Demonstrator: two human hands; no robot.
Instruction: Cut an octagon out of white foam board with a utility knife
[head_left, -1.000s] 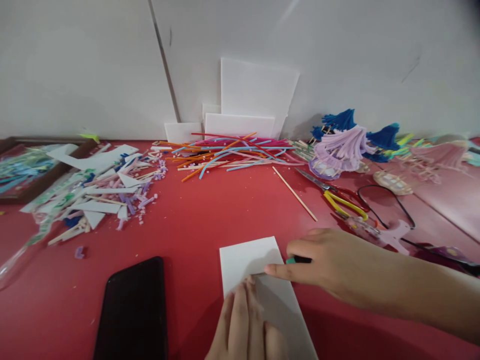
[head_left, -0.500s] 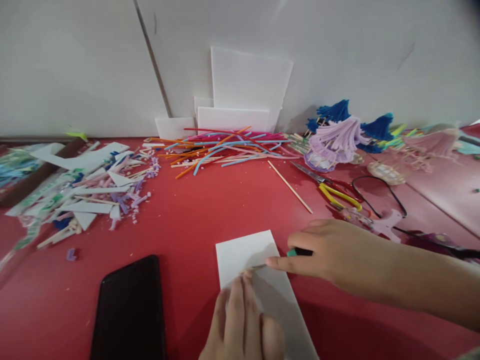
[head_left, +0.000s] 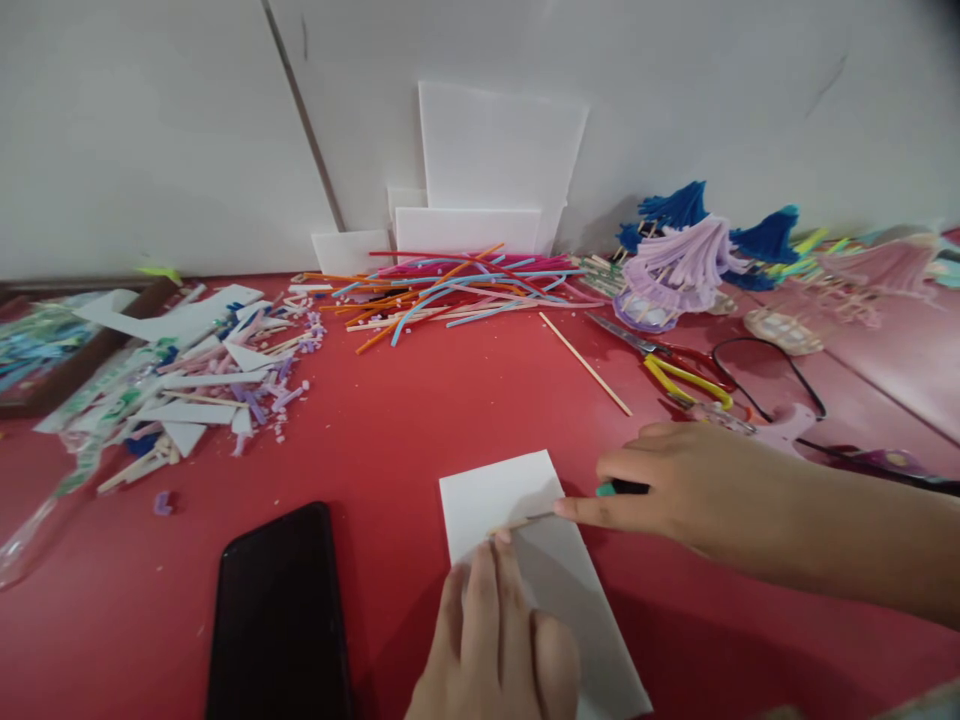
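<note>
A white board (head_left: 498,488) lies on the red table (head_left: 420,420). My left hand (head_left: 499,635) rests on it, fingers together and pointing away from me, their tips at one end of a short thin wooden stick (head_left: 511,526). My right hand (head_left: 652,490) is closed around a cutter with a dark and green handle (head_left: 626,487). Its index finger stretches along the thin blade (head_left: 541,516), which meets the stick just right of my left fingertips. What lies under my left palm is hidden.
A black phone (head_left: 279,615) lies at the left. Scraps (head_left: 202,385), colored pipe cleaners (head_left: 457,290), a long stick (head_left: 585,363), yellow-handled pliers (head_left: 686,383), a glue gun (head_left: 784,428) and a lilac umbrella-like craft (head_left: 686,270) sit farther back.
The view has shifted slightly. More of the small stick shows between my left fingertips and the blade. Both hands keep nearly the same pose on the board.
</note>
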